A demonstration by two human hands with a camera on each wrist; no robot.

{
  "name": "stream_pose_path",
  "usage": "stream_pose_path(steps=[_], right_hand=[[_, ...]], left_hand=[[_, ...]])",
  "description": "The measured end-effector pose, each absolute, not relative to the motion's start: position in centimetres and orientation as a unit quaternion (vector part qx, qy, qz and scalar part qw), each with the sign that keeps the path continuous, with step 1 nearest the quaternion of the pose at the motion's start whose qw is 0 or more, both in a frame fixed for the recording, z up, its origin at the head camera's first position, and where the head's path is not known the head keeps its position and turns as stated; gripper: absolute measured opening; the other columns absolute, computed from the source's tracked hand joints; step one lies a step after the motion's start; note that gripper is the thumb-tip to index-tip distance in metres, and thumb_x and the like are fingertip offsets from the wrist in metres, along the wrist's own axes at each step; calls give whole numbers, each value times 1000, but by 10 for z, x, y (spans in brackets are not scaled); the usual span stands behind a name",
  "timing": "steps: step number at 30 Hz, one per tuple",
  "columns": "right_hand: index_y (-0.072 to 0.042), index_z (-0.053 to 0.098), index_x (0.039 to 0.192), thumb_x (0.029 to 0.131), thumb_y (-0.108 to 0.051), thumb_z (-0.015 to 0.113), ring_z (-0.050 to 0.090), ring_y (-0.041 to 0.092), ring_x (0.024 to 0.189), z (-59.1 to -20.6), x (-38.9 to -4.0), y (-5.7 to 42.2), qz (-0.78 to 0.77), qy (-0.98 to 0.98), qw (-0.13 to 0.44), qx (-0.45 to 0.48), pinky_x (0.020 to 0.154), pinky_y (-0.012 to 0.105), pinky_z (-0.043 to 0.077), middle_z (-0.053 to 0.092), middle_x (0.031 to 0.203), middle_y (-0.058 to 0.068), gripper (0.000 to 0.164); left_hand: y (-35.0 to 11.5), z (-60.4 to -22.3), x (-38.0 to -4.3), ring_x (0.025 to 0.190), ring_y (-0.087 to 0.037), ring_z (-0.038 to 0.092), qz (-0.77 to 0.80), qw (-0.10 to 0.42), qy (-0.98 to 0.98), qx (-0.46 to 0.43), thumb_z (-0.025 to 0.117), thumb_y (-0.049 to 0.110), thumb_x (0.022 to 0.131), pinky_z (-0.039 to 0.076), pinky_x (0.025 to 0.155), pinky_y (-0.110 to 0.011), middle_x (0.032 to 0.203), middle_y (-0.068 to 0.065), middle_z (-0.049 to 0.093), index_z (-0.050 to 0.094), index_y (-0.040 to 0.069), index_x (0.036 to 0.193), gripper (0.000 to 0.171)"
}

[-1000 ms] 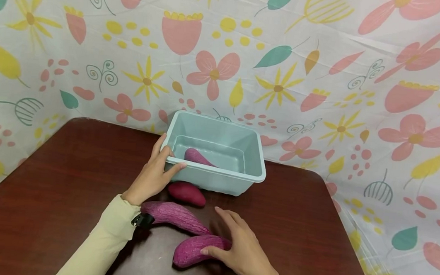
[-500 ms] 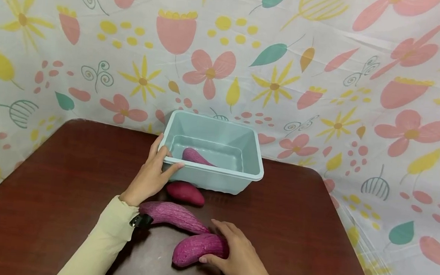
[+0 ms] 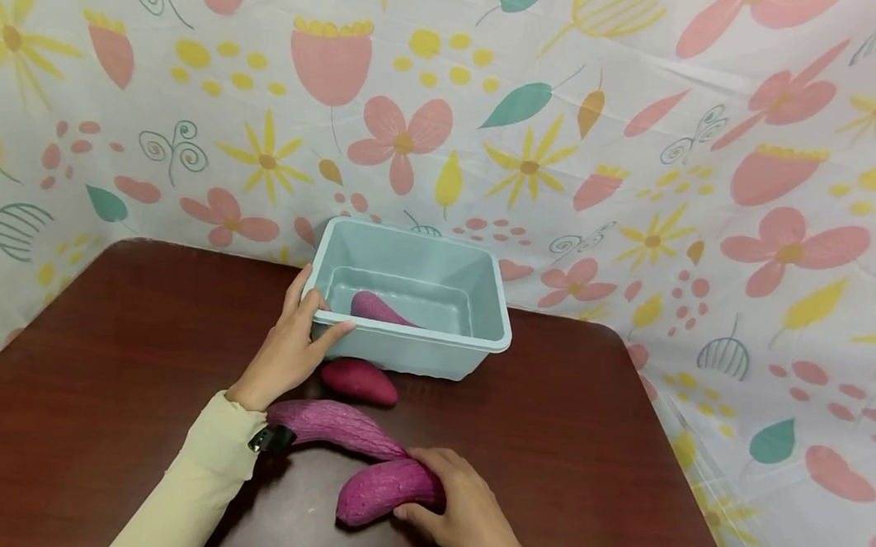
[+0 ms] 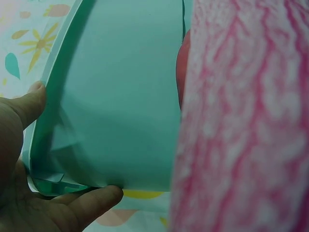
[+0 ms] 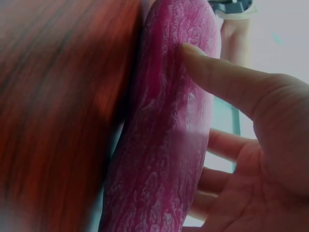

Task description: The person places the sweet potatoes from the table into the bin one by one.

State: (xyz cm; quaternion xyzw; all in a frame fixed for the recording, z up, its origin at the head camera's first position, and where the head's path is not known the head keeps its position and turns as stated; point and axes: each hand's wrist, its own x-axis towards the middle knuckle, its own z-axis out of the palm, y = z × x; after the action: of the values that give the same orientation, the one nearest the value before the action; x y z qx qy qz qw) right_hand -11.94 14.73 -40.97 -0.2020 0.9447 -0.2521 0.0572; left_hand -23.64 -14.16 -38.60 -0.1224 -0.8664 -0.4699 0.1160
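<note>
My left hand [image 3: 283,350] holds the near left corner of a pale blue plastic tub [image 3: 404,344], thumb along the front and fingers over the left rim. On the table, my right hand [image 3: 466,510] grips a curved, wrinkled purple vegetable [image 3: 378,493]. In the right wrist view, the thumb presses one side of this vegetable [image 5: 159,135] while the other fingers reach around the far side. A longer purple vegetable [image 3: 336,428] with streaked skin lies just behind it, under my left wrist. Inside the tub rests a lighter purple one [image 3: 378,308], its lower part hidden by the front wall.
A smooth dark red sweet potato [image 3: 360,382] lies in front of the tub. The dark brown table [image 3: 563,445] meets a flower-printed cloth [image 3: 537,80] at the back and sides. A black band [image 3: 271,439] sits on my left wrist.
My right hand has closed around the near purple vegetable, its fingers coming down onto the far side. My left hand stays on the tub. The head view has shifted slightly to the right.
</note>
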Motion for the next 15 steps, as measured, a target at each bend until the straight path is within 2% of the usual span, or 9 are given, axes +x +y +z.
stream_pose_path(steps=[4, 5, 7, 12, 15], right_hand=[[-26, 60, 136, 86, -41, 79, 62, 15, 121, -413, -120, 148, -256, 941, 47, -215, 101, 41, 51, 65, 129, -11, 56], [-25, 61, 136, 86, -39, 80, 62, 14, 121, -414, -121, 149, -256, 941, 45, -217, 101, 40, 51, 66, 128, -11, 55], [-24, 61, 136, 85, -35, 81, 63, 14, 120, -415, -122, 150, -261, 939, 40, -222, 101, 38, 51, 66, 127, -10, 55], [-23, 65, 131, 84, -33, 82, 65, 11, 114, -417, -126, 155, -279, 929, 26, -243, 98, 33, 52, 69, 122, -10, 52], [-23, 67, 129, 83, -33, 83, 66, 8, 111, -415, -129, 157, -290, 924, 28, -247, 97, 31, 52, 70, 118, -11, 50]], left_hand=[[-142, -386, -237, 100, -34, 61, -466, 118, -868, -124, 58, 40, 102, 44, 65, -33, 171, -13, -1, 41, 6, 104, 38], [-142, -387, -237, 104, -34, 61, -466, 119, -868, -126, 58, 40, 102, 44, 66, -33, 171, -13, -1, 41, 6, 104, 38], [-142, -387, -238, 97, -32, 61, -466, 120, -867, -126, 59, 40, 102, 44, 65, -33, 171, -13, -1, 42, 6, 104, 38], [-141, -386, -237, 97, -33, 61, -466, 124, -867, -124, 59, 40, 101, 45, 67, -33, 170, -13, 1, 42, 7, 104, 37], [-141, -386, -238, 103, -34, 60, -466, 126, -867, -125, 60, 40, 101, 46, 70, -34, 170, -12, 1, 42, 7, 104, 37]])
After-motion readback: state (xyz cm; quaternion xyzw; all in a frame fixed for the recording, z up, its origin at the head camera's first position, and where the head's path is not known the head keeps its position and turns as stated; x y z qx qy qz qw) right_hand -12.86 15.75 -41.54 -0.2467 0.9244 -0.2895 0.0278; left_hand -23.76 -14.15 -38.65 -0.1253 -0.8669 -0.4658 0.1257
